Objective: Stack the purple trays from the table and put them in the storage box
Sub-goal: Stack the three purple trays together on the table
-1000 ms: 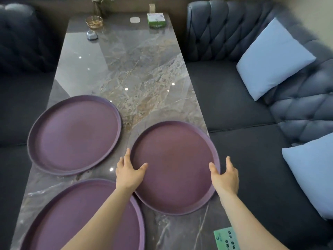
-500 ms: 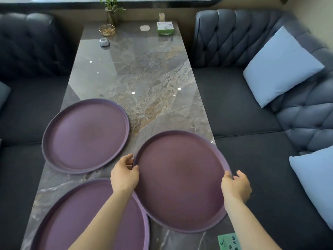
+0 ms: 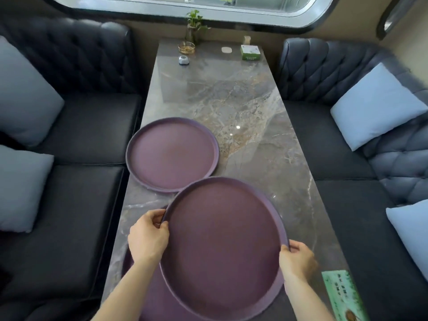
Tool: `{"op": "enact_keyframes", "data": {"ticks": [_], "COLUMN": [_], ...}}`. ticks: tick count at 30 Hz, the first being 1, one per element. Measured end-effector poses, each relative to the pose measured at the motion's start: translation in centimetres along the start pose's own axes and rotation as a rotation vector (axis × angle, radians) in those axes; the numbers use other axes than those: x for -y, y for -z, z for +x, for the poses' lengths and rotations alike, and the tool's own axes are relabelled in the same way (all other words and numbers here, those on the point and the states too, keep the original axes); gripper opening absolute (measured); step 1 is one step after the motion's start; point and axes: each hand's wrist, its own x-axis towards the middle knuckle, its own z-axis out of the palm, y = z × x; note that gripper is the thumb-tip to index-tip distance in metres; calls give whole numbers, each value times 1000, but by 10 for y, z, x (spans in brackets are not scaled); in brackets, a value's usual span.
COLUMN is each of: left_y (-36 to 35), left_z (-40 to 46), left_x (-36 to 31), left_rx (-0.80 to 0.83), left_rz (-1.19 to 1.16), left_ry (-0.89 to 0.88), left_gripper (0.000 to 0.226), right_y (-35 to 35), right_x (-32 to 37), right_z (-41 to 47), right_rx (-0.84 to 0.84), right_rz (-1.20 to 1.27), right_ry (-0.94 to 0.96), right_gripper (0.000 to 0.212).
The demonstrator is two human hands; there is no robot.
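**Tray gripped at both sides, poised over the next one**

The large round purple plastic tray (image 3: 222,246) hangs between both hands, gripped at opposite rims so its wide, flat body stays level. The left hand (image 3: 148,237) has its fingers (image 3: 155,217) curled over the rim, pinching it; the right hand (image 3: 297,259) pinches the near-right rim likewise. It overlaps a second purple tray (image 3: 148,297) lying beneath on the grey marble worktop (image 3: 250,107), probably its stacking target. A third purple tray (image 3: 172,154) lies flat farther along. No storage box is visible.
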Motion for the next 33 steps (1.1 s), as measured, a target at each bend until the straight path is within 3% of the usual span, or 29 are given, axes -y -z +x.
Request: {"op": "enact_keyframes", "data": {"ticks": [11, 33], "left_y": [55, 39], "left_z": [6, 5], "left_x": [103, 129], "left_rx": [2, 53], "left_rz": [86, 177], "left_ry": [33, -49], "left_gripper": [38, 43], "right_y": [-47, -67], "right_x": [-18, -37], "right_z": [-94, -104], "right_rx": [51, -38], "right_rz": [-62, -146], "right_ry": [98, 203], "right_gripper": [18, 38]}}
